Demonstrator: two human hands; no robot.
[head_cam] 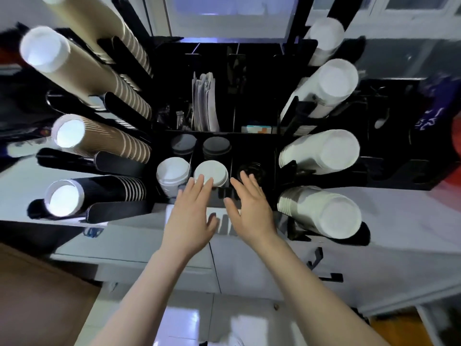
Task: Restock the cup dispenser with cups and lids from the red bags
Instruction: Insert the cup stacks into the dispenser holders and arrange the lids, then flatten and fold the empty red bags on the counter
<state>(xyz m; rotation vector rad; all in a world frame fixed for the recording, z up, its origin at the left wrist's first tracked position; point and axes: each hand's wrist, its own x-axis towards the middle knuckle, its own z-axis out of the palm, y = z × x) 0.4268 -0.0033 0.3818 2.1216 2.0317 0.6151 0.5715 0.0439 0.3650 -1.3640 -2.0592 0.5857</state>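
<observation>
- Your left hand is spread flat at frame centre, fingertips touching the stack of white plastic lids in the black cup dispenser.
- Your right hand hovers flat-fingered beside it, over the black lids.

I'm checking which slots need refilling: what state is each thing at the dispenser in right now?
Left hand: open, fingertips on the white lid stack.
Right hand: open, holding nothing.
White lid stack: full to the slot's top.
Left white lid stack: full.
Front right lid slot: low, dark lids deep inside.
Two dark lid stacks: stocked.
Brown cup sleeves: loaded.
White cup sleeves: loaded.
</observation>
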